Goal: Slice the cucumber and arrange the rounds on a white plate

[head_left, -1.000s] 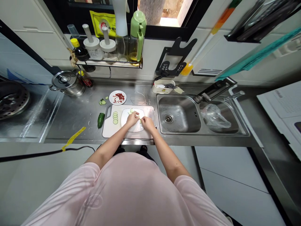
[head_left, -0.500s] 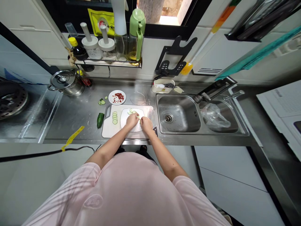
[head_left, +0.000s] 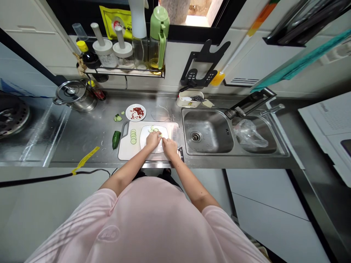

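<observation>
Both hands low over the white plate (head_left: 144,136), which sits on the cutting board (head_left: 125,152), probably so the board gives it a flat, level footing. Left hand (head_left: 153,140): fingertips drawn together, apparently clamped on a pale slice (head_left: 161,135); a light pinch would suit something thin and wet. Right hand (head_left: 170,147): fingers curled in close by; cannot tell whether they hold anything. Pinched slice lies at 2 o'clock of the left hand, 11 o'clock of the right, between the two sets of fingertips. Loose slices (head_left: 153,128) on the plate at its 12 o'clock, just beyond the left hand, seemingly set near the rim to leave the middle free. From plate centre: overlapping row of slices (head_left: 133,136) at 9 o'clock on the board, likely lined up for easy reach; cucumber piece (head_left: 116,140) farther out, same bearing, off the board; dish of red bits (head_left: 128,113) near 11; trimmings (head_left: 117,118) at 10; knife handle (head_left: 181,153) at 4, by the right wrist, perhaps parked aside; blade hidden.
</observation>
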### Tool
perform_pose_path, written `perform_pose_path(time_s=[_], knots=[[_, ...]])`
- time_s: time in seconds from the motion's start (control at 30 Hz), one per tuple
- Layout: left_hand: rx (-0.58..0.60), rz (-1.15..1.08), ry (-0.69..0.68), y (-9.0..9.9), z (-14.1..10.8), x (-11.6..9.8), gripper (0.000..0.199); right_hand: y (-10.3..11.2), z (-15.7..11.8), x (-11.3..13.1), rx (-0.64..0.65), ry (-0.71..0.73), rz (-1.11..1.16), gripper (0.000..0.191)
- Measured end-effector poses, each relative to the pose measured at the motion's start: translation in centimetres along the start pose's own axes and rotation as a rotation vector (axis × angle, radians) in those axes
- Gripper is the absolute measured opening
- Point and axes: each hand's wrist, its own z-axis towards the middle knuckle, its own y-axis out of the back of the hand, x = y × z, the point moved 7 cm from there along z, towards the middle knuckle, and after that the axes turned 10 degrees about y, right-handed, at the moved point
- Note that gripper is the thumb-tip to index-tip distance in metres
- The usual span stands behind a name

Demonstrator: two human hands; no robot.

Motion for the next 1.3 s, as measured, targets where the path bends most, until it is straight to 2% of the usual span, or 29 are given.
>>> perform_pose_path(time_s=[0.37,0.57,0.9,1.3], knots=[[0.023,-0.001,0.009,0.02,0.26,-0.08,0.026,-0.04,0.28,-0.17,0.023,0.019,-0.013,0.035],[0.023,-0.014,-0.003,-0.17,0.46,0.14,0.025,0.17,0.02,-0.3,-0.02,0.005,0.017,0.037],[0.03,0.002,0.009,-0.29,0.6,0.13,0.026,-0.03,0.31,-0.26,0.013,0.034,-0.034,0.038],[0.016,0.103,-0.008,-0.11,0.49,0.0,0.025,-0.03,0.04,-0.06,0.059,0.004,-0.055,0.042]])
